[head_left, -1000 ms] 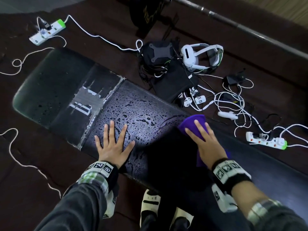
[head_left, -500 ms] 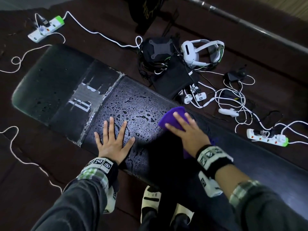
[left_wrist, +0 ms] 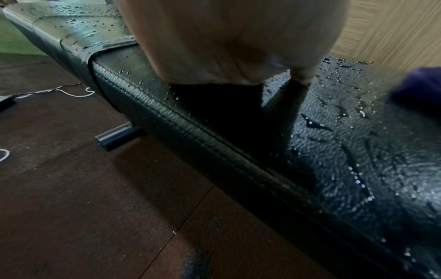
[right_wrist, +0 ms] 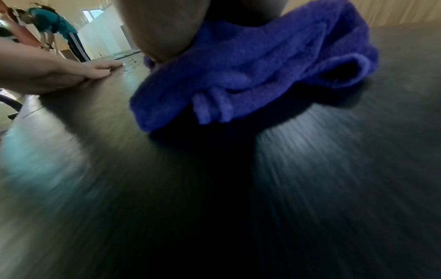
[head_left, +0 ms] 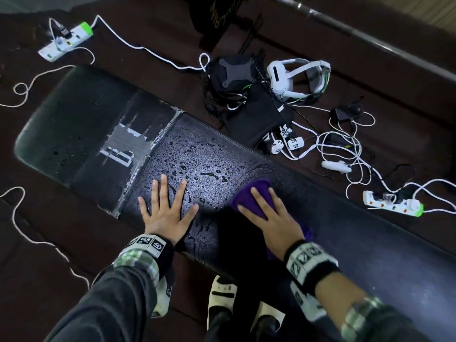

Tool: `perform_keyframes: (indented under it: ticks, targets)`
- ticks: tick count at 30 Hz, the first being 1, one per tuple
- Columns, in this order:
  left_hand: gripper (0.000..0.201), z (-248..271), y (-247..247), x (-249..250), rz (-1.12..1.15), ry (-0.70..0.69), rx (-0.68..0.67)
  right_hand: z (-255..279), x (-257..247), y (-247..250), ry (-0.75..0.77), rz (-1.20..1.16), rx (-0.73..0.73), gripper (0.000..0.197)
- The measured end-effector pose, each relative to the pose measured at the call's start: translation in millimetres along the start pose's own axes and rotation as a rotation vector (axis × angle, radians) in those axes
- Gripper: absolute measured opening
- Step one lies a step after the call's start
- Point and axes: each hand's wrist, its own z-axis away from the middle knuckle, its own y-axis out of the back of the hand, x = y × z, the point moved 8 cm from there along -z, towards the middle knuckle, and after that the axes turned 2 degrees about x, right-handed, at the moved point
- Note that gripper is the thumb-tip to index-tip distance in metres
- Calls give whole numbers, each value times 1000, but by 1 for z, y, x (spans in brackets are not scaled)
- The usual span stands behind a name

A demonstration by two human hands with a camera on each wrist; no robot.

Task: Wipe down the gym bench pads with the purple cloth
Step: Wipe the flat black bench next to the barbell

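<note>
- The right hand is pressing flat, fingers straight, on the purple cloth lying on the wet bench pad.
- The left hand is resting spread on the pad, holding nothing.
- Gold lettering on a black item is being cut off (unreadable).

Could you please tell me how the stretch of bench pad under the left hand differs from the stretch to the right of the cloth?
The stretch under the left hand is covered in water droplets; the stretch to the right of the purple cloth shows none. The left hand lies flat with fingers spread directly on the wet pad; the right hand presses the cloth at the edge of the dry part. Both are the same black textured bench pad.
</note>
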Motion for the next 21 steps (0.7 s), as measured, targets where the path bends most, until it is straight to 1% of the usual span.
perform_keyframes:
  ticks: [3, 5, 6, 9, 11, 13, 15, 18, 20, 21]
  targets:
    - [74, -2, 0, 1, -4, 2, -3, -42, 28, 17, -5, -70, 3, 77]
    - [73, -2, -1, 0, -13, 4, -9, -53, 59, 22, -92, -161, -14, 83]
    - [73, -2, -1, -1, -15, 4, -10, -52, 75, 22, -166, -218, -26, 82]
    - [73, 1, -1, -2, -12, 4, -17, -25, 108, 23, -377, -271, 106, 56]
    - [74, 1, -1, -2, -6, 7, -18, 4, 110, 16, -441, -252, 137, 52]
    - [75, 0, 0, -2, -2, 9, -22, 26, 97, 12, -430, -193, 146, 51]
    - [76, 1, 0, 0, -10, 5, -30, 32, 84, 9, -404, -124, 135, 49]
    - [76, 0, 1, -1, -14, 14, -17, 15, 80, 13, -449, -126, 110, 50]
    - [74, -1, 1, 0, -24, 18, -22, -13, 79, 22, -453, -124, 99, 48]
    - [74, -1, 0, -1, -27, 21, -21, -28, 78, 25, -449, -154, 70, 48]
